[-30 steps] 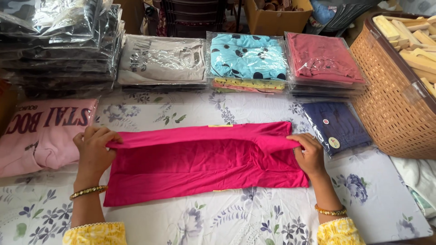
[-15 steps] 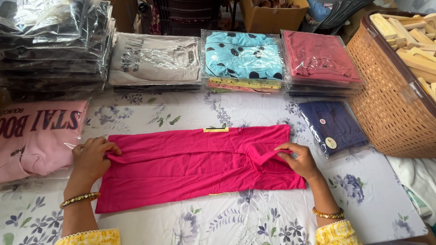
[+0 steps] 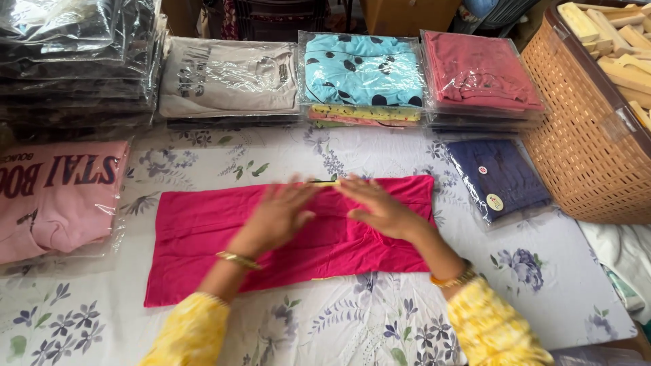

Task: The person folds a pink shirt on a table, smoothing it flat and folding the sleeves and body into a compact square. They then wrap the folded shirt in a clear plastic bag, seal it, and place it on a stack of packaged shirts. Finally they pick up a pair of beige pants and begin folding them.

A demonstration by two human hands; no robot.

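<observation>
At the pink garment's (image 3: 203, 237) middle, both hands (image 3: 332, 210) have converged.

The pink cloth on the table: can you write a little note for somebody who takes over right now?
Left hand: open, flat on the middle of the pink cloth.
Right hand: open, flat on the cloth beside it, nothing held.
Cloth: folded into a long strip, lying on the flowered table cover, in front of the bagged garments.
Done: sides folded in.
Left: the strip is not yet folded shorter, nor bagged like the others.
</observation>
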